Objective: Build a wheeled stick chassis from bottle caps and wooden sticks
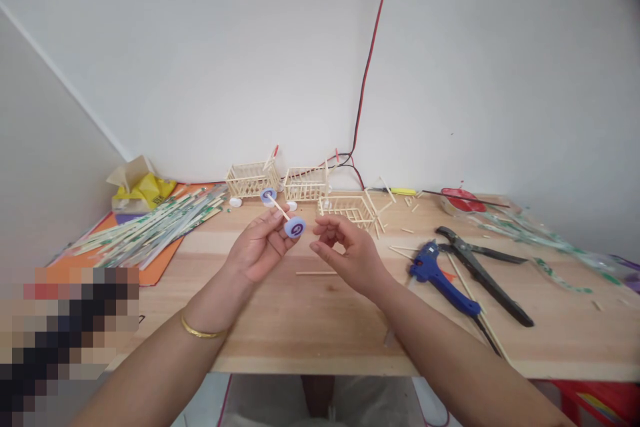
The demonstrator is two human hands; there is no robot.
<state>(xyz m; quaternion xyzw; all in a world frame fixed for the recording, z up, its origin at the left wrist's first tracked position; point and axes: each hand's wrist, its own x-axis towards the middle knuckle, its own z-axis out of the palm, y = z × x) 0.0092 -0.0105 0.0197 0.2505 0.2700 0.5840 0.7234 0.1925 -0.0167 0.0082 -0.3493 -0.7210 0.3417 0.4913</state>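
Left hand (260,247) pinches the wheeled axle stick (281,213); right hand (347,250) loosely curled beside it, holding nothing

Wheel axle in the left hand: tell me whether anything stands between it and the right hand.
Nothing visible does. The left hand pinches the wheel axle; the right hand sits beside it, empty, with only air between.

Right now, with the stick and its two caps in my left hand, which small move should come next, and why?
Probably bring the right hand across to pinch the near cap. The left hand alone holds the stick near its middle, a cap sits on each end, and the right hand is empty beside the near cap, not touching it.
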